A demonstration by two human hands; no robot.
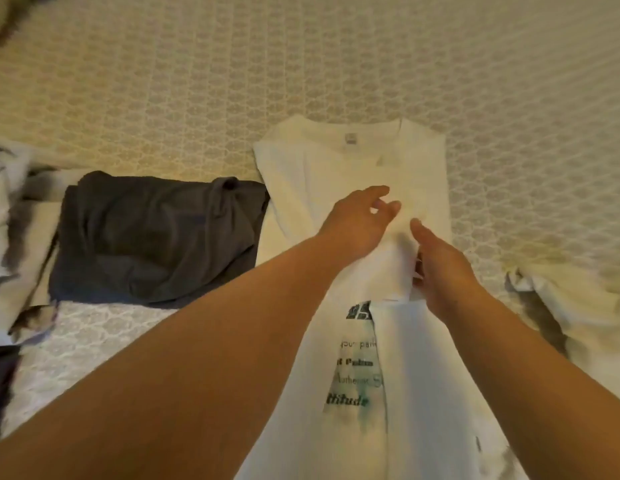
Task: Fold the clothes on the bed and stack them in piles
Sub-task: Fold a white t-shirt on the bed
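Folding a white shirt (353,161) lengthwise on the bed (197,64), judged to be midway: its sides appear turned in, with printed text showing on the near half, and the crosswise fold is not yet made. All places below are given from the shirt, which lies collar away from the person. Far left of it, at the frame edge, lie unfolded pale clothes (10,209). Just left of it, touching its edge, rests a folded grey garment (152,237), probably the start of a pile. Over the shirt's middle, the left hand (357,220) hovers or rests with fingers loosely spread, holding nothing. Just beside it, the right hand (440,265) lies at the shirt's right fold; its fingers curl under, and whether they pinch cloth cannot be told. Right of the shirt, a crumpled pale garment (561,306) lies near. The next move likely calls for taking the near hem and carrying it toward the collar. Bare bed beyond the collar gives room; the left edge is crowded.
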